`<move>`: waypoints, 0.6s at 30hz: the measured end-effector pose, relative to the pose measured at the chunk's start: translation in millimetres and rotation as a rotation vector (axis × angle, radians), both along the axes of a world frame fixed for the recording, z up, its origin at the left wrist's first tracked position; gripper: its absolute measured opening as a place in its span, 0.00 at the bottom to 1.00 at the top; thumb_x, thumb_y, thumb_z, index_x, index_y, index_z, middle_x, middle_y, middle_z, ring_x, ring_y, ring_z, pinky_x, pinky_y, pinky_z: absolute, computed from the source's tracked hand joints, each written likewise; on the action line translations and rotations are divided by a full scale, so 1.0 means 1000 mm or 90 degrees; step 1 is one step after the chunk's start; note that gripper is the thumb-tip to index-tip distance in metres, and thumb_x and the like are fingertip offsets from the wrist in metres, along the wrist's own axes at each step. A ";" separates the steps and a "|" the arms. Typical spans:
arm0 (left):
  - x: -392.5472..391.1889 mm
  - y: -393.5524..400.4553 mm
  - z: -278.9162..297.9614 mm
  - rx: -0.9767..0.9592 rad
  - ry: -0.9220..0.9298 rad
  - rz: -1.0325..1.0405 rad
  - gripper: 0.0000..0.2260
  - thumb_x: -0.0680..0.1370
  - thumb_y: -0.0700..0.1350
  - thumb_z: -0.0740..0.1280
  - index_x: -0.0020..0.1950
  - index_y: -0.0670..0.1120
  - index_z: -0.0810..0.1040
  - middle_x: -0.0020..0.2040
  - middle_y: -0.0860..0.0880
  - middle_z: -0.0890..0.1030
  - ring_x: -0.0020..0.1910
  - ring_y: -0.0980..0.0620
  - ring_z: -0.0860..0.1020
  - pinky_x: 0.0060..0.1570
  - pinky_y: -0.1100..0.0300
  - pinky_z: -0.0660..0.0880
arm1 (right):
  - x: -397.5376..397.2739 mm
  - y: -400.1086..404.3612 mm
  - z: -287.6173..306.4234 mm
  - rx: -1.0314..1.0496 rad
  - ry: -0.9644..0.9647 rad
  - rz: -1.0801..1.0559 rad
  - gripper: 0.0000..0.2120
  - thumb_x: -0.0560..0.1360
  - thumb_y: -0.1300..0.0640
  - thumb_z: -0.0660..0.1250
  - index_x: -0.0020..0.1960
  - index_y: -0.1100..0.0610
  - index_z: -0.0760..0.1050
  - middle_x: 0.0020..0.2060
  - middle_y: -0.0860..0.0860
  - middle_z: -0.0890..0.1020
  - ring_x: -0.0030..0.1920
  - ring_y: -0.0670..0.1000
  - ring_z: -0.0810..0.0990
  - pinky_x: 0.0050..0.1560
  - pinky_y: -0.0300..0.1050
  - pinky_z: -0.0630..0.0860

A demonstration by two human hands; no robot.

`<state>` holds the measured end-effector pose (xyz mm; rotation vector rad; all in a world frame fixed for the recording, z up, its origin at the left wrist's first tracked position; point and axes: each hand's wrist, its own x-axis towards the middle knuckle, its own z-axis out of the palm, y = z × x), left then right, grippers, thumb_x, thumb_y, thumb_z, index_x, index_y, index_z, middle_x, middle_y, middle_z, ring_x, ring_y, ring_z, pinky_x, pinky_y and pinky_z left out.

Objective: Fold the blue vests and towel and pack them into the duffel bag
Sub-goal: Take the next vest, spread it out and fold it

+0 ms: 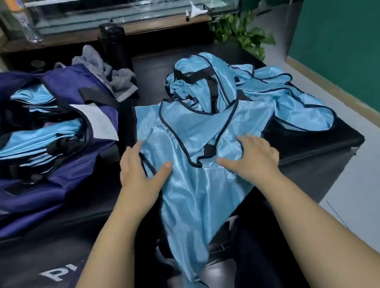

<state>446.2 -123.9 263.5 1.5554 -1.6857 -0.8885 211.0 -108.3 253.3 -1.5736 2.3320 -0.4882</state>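
My left hand (138, 170) and right hand (252, 156) press flat, fingers spread, on a shiny blue vest (201, 191) beside the navy duffel bag (65, 183).

Green wall (349, 6), pale tiled floor (377, 188), glass cabinet (131, 1) behind.

Both forearms are bare up to the near edge of the view, with no sleeves, watch, rings or gloves on the left hand (138, 170) or the right hand (252, 156), and dark trousers (259, 257) cover the legs below.
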 end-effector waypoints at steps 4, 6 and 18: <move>-0.008 -0.006 -0.005 -0.051 -0.266 -0.085 0.16 0.75 0.61 0.64 0.62 0.59 0.73 0.74 0.58 0.62 0.77 0.57 0.45 0.73 0.50 0.41 | -0.005 0.006 0.003 -0.023 -0.033 0.031 0.32 0.70 0.34 0.67 0.67 0.51 0.68 0.64 0.48 0.69 0.68 0.51 0.62 0.65 0.47 0.61; -0.010 -0.004 -0.009 -0.086 -0.240 -0.105 0.07 0.77 0.57 0.63 0.42 0.57 0.74 0.57 0.60 0.76 0.73 0.56 0.61 0.73 0.51 0.40 | -0.008 0.008 0.003 -0.072 -0.145 0.024 0.20 0.73 0.39 0.67 0.55 0.53 0.73 0.52 0.47 0.72 0.57 0.50 0.69 0.56 0.42 0.66; -0.003 -0.007 -0.011 -0.087 -0.296 0.103 0.23 0.75 0.49 0.70 0.67 0.45 0.69 0.62 0.44 0.69 0.60 0.43 0.69 0.58 0.50 0.67 | -0.011 0.008 0.006 -0.047 -0.198 -0.030 0.12 0.75 0.54 0.68 0.58 0.54 0.77 0.39 0.47 0.78 0.38 0.48 0.77 0.40 0.41 0.71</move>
